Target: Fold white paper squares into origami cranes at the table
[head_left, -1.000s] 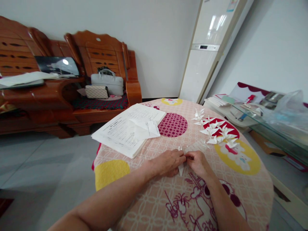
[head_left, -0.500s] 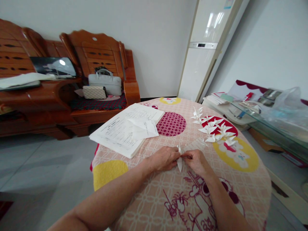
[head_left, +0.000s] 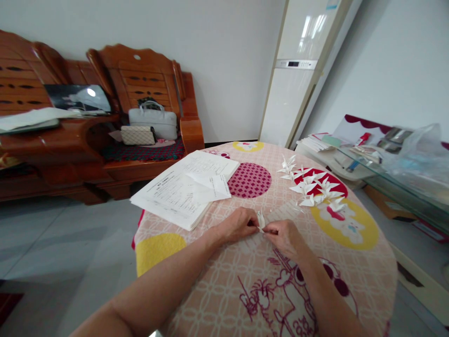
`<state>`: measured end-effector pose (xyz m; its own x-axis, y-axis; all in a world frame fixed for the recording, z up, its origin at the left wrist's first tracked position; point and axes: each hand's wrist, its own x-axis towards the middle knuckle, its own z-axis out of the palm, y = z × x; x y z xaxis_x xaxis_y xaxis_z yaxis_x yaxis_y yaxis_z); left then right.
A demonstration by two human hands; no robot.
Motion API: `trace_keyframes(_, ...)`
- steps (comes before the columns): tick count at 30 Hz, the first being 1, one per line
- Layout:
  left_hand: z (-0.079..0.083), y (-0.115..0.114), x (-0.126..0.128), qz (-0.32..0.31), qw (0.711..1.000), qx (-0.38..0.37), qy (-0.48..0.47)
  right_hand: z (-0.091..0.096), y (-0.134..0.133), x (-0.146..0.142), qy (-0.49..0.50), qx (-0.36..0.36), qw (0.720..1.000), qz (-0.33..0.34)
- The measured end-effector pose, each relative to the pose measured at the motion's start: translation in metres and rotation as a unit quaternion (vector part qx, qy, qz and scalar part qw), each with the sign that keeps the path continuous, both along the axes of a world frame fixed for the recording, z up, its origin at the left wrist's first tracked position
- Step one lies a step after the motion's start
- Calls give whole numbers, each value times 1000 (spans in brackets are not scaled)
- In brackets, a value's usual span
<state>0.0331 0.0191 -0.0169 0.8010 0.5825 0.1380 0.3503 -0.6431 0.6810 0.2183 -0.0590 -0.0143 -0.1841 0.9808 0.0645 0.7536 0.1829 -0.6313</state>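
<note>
Between my two hands is a small folded white paper (head_left: 260, 219), narrow and pointed at the top, its lower part hidden by fingertips. My left hand (head_left: 242, 222) pinches it from the left side. From the right, my right hand (head_left: 283, 234) pinches its lower end with thumb and forefinger. Several finished white paper cranes (head_left: 310, 185) stand grouped on the far right of the table. A stack of printed sheets (head_left: 175, 192) lies at the left, with a loose folded sheet (head_left: 210, 186) on top.
A patterned cloth covers the round table (head_left: 217, 285). To the right stands a glass shelf (head_left: 382, 180) with papers and a plastic bag (head_left: 417, 150). Behind are a wooden chair (head_left: 140, 70) holding bags and a tall white air conditioner (head_left: 289, 93).
The paper's lower point, which hung down toward me between the hands, no longer shows; it appears folded up. My left fingers have shifted slightly, closing in at the paper's lower part.
</note>
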Motion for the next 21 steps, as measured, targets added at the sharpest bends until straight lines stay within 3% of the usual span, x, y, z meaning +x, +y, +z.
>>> trace_keyframes(7,7,0,0,16,999,-8,28,-1,3,-4,4,13,999,-41)
trace_keyframes(21,3,-2,3,72,996,-20,39,-9,8,-3,47,-30,996,-74)
